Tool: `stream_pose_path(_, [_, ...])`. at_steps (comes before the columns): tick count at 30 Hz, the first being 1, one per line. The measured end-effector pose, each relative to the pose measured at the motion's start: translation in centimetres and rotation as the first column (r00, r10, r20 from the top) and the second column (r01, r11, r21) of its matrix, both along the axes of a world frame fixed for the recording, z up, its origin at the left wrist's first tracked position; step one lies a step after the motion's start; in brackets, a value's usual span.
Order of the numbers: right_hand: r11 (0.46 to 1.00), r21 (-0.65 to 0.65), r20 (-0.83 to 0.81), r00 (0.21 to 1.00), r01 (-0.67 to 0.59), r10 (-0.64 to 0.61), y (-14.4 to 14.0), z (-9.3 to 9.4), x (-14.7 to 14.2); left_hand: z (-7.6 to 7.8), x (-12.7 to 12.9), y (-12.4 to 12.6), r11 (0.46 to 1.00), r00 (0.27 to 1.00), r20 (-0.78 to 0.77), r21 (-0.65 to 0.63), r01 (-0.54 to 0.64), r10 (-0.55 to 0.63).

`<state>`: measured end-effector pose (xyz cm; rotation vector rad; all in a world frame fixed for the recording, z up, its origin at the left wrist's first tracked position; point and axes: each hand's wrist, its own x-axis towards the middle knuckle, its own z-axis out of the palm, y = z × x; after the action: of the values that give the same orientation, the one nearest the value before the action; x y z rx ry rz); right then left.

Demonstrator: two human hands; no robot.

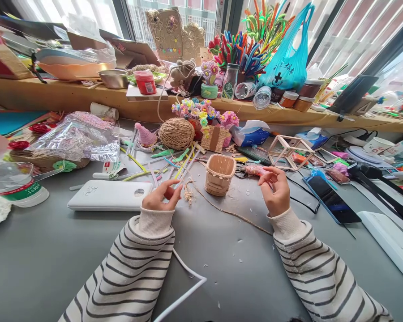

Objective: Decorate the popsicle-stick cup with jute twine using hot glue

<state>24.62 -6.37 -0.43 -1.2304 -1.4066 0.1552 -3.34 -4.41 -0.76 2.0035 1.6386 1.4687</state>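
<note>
A small woven basket (220, 175) with a braided rim stands upright between my hands, touching neither. My left hand (161, 195) hovers left of it, thumb and fingers bent and slightly apart, with nothing visible between them. Just beyond its fingertips lies a frayed tuft of twine (188, 196). My right hand (276, 191) is to the basket's right, fingers curled in and thumb close to the index finger; whether anything thin is pinched there I cannot make out. A pink wrapped item (254, 170) lies behind it. A length of twine (233, 214) runs along the table below the basket.
A white power bank (109, 195) lies at left, with a white cable (188, 302) nearer me. Behind are a twine ball (176, 133), a wooden stick frame (290, 153) and a tissue pack (251, 133). At right lies a phone (332, 200). A crowded shelf (188, 107) runs behind.
</note>
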Motion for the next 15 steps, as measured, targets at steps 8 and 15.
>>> stream_pose_path(8, [0.999, -0.030, 0.009, 1.000, -0.026, 0.026, 0.5, -0.6, 0.0, -0.2, 0.0, 0.0, 0.989, 0.959, -0.258, 0.056, 0.134, -0.115])
stream_pose_path(15, [0.991, -0.036, 0.195, 0.972, -0.130, 0.134, -0.1, 1.7, -1.3, 2.2, 1.6, 2.0, 0.897, 0.902, -0.215, 0.163, 0.411, -0.375])
